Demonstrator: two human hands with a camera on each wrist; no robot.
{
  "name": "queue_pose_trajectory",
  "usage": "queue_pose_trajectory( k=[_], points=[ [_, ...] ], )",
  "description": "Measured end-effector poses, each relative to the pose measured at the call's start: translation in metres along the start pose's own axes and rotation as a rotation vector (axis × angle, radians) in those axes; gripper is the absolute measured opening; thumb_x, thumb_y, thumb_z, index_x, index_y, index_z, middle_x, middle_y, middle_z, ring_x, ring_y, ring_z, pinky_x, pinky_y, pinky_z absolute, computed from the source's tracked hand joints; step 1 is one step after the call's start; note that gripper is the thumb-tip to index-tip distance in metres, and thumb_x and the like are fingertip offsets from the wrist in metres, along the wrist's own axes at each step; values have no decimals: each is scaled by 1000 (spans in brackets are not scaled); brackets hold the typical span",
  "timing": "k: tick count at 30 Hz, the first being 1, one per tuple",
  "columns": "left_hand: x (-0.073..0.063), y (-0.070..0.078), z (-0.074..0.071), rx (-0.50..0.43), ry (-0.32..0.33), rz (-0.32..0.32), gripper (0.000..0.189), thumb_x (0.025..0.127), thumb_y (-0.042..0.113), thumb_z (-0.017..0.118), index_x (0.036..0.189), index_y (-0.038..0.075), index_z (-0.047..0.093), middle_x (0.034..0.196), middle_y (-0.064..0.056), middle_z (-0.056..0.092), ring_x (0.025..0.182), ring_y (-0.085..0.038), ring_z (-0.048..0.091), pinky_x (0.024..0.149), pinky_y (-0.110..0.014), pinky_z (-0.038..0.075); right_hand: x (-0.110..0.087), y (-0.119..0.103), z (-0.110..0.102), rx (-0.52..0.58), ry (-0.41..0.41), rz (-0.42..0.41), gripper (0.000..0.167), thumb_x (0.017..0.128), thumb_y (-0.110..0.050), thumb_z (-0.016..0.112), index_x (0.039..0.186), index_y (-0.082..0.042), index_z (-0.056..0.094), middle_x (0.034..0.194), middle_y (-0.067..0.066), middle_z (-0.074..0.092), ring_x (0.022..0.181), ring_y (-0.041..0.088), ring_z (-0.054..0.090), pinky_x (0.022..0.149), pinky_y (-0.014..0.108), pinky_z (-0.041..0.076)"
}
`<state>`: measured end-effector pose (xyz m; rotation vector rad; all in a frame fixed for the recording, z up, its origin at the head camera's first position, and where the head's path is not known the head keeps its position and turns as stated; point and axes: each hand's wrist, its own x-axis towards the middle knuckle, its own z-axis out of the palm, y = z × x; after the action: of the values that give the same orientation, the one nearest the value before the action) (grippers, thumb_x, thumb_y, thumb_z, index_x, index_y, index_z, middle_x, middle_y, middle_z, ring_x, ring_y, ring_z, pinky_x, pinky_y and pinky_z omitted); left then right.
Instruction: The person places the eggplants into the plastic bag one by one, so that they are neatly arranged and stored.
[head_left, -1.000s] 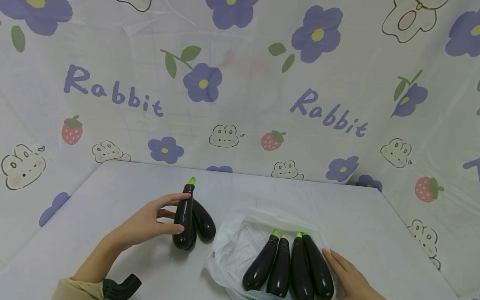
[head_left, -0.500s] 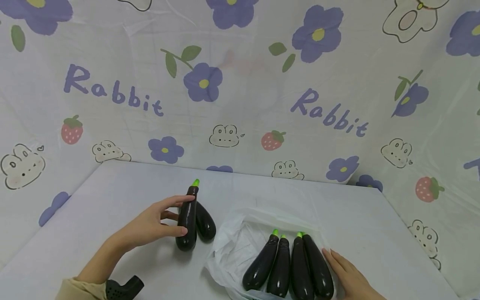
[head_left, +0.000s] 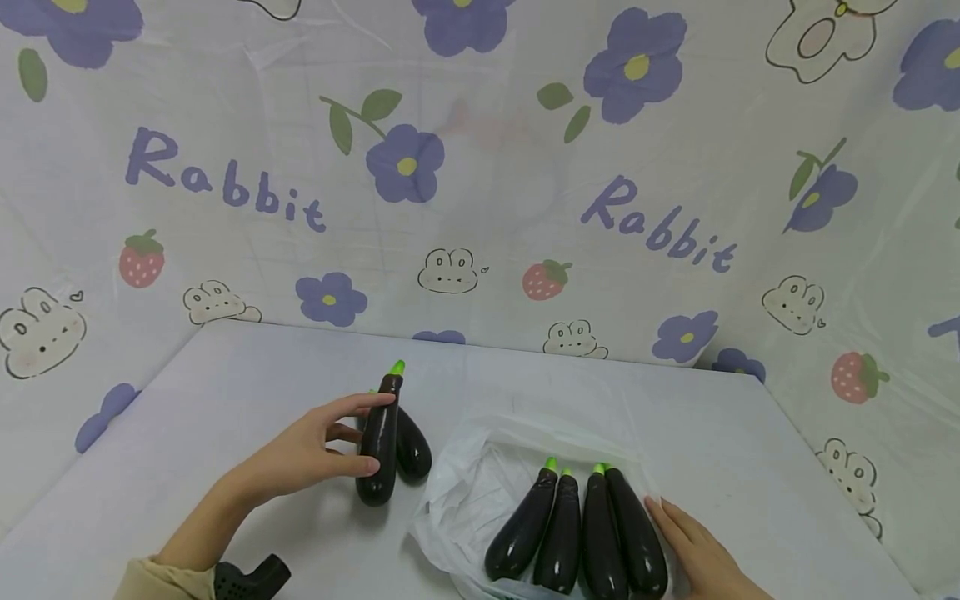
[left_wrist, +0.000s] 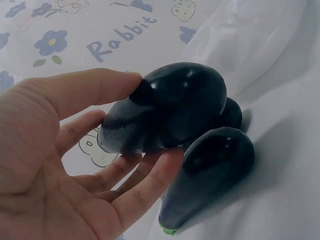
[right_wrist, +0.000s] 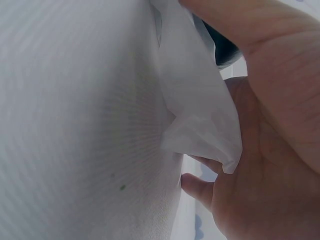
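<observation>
My left hand [head_left: 303, 454] holds a glossy dark eggplant [head_left: 381, 450] with a green stem end, thumb on one side and fingers on the other. Seen from the left wrist, this eggplant [left_wrist: 172, 107] is above another eggplant [left_wrist: 212, 170], and part of a third dark one [left_wrist: 232, 114] shows behind. In the head view an eggplant [head_left: 412, 446] lies just right of the held one. Several eggplants [head_left: 558, 533] lie side by side in a white plastic bag [head_left: 480, 467]. My right hand [head_left: 701, 550] holds the bag's right side; its fingertips are partly hidden.
A white table [head_left: 247, 392] carries everything. Behind it hangs a patterned cloth [head_left: 495, 200] with flowers, rabbits and strawberries. A black curved device [head_left: 251, 577] sits at my left wrist by the sleeve [head_left: 161, 581].
My left hand has shifted slightly right and toward me with the held eggplant, away from the eggplant behind it. The right hand and the bag stay in place.
</observation>
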<state>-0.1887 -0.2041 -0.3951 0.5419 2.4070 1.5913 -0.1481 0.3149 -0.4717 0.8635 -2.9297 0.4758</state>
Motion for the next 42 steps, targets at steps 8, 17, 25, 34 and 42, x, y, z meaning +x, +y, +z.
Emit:
queue_pose_trajectory(
  k=[8, 17, 25, 34, 42],
  points=[
    [1, 0, 2, -3, -12, 8, 72, 83, 25, 82, 145, 33, 47, 151, -2, 36, 118, -32, 54, 91, -46, 47, -1, 4, 2, -20, 36, -36, 127, 64, -68, 80, 160, -25, 8, 133, 33, 45, 114, 51, 50, 79, 61, 48],
    [1, 1, 3, -13, -22, 12, 73, 83, 24, 81, 146, 32, 46, 152, -2, 35, 119, -32, 53, 92, -45, 47, -2, 3, 2, 3, 12, -14, 126, 64, -66, 81, 160, -20, 13, 134, 34, 44, 116, 52, 48, 80, 63, 46],
    [1, 2, 4, -6, -13, 14, 71, 83, 25, 82, 145, 34, 47, 151, 0, 37, 118, -29, 54, 91, -43, 47, -2, 0, 1, 6, -20, 35, 124, 63, -64, 83, 154, -3, 25, 136, 33, 43, 118, 52, 47, 82, 63, 46],
    [0, 6, 7, -22, -21, 30, 71, 83, 24, 81, 145, 33, 47, 150, 1, 38, 118, -28, 54, 89, -43, 49, 1, -3, -1, 32, -47, 80, 122, 62, -61, 85, 148, 5, 31, 138, 34, 41, 120, 53, 44, 84, 65, 44],
    [-1, 9, 9, -24, -25, 41, 71, 84, 24, 81, 146, 33, 46, 150, 0, 37, 119, -28, 54, 88, -42, 50, 4, -9, -6, 61, -103, 141, 115, 65, -56, 86, 144, 10, 35, 141, 34, 38, 123, 54, 41, 86, 68, 42]
  ],
)
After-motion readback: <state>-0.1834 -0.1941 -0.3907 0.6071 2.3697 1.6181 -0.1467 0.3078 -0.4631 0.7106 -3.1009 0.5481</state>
